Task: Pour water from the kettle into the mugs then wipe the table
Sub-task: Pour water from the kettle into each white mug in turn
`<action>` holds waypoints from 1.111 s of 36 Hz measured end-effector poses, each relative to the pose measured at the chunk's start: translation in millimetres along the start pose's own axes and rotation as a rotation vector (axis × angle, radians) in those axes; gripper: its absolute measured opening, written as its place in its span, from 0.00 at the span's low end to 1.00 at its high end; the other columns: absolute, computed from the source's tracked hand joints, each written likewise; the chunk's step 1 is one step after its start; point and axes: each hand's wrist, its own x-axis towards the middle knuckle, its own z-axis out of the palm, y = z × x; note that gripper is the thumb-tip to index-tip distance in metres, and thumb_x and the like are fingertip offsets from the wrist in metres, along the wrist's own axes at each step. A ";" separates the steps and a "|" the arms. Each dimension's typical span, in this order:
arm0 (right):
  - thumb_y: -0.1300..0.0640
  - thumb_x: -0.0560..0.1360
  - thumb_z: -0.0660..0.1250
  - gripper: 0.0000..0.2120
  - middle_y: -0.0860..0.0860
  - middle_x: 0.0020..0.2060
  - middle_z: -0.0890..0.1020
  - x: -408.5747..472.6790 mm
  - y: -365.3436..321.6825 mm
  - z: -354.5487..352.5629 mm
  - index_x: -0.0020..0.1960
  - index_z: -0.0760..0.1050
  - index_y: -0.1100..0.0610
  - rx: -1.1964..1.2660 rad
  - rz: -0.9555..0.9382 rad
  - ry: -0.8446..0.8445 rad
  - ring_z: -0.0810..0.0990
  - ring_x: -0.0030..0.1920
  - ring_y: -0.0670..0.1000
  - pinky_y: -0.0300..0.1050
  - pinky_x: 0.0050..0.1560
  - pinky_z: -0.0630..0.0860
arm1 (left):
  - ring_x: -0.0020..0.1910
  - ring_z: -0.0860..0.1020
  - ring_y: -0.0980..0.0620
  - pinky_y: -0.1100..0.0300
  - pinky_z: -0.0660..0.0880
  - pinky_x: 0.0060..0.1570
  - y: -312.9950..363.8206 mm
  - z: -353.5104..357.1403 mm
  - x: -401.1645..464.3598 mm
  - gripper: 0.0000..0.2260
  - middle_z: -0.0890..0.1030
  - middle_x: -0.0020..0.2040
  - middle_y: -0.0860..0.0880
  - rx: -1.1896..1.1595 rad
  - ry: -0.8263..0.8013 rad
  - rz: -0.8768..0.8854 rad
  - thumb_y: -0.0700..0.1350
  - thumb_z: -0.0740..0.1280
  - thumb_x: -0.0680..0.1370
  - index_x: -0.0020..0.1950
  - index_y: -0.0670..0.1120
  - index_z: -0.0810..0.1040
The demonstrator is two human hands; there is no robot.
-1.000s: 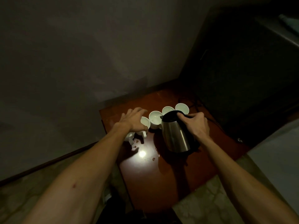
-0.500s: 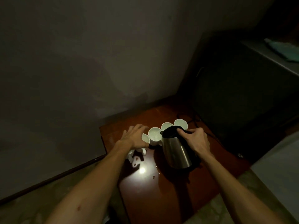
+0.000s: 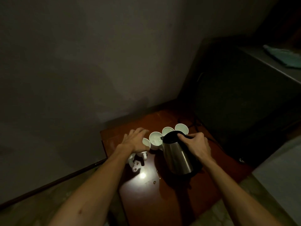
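The steel kettle (image 3: pixel 176 156) with a black top was tilted, spout over the second white mug (image 3: pixel 155 139) — one of four mugs in a row on the reddish-brown table (image 3: pixel 162 198).

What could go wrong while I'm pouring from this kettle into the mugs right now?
The left hand rests over the mug next to the mug being filled, so water from the kettle could splash it. The mugs crowd together, so a drifting spout may spill. The table already looks wet.
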 end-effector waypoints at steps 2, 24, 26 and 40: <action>0.14 0.59 0.64 0.44 0.44 0.47 0.88 1.4 3.1 0.2 0.58 0.86 0.47 0.008 -0.008 0.003 0.87 0.46 0.48 0.57 0.50 0.86 | 0.76 0.58 0.43 0.39 0.60 0.68 0.0 -0.8 -0.4 0.39 0.57 0.80 0.51 0.001 0.004 0.002 0.56 0.72 0.72 0.79 0.57 0.57; 0.09 0.50 0.61 0.57 0.44 0.47 0.88 6.7 4.0 1.3 0.62 0.83 0.49 -0.005 0.009 -0.055 0.87 0.44 0.46 0.53 0.48 0.86 | 0.75 0.59 0.43 0.39 0.61 0.68 -3.3 -1.3 0.7 0.39 0.57 0.80 0.51 -0.008 0.021 -0.003 0.57 0.72 0.71 0.79 0.57 0.57; 0.11 0.53 0.62 0.54 0.44 0.47 0.88 4.9 0.7 -0.4 0.62 0.83 0.48 -0.003 0.004 -0.050 0.87 0.44 0.45 0.53 0.47 0.86 | 0.75 0.59 0.43 0.40 0.61 0.68 -3.1 -1.5 0.3 0.39 0.57 0.80 0.51 -0.008 0.026 -0.003 0.57 0.72 0.72 0.79 0.57 0.58; 0.24 0.71 0.71 0.33 0.47 0.49 0.88 -7.4 -8.5 -5.2 0.62 0.85 0.50 -0.038 -0.001 0.022 0.86 0.46 0.48 0.53 0.51 0.85 | 0.75 0.59 0.43 0.39 0.62 0.68 -7.3 0.2 2.6 0.39 0.57 0.79 0.51 -0.016 0.030 0.005 0.57 0.72 0.71 0.79 0.57 0.58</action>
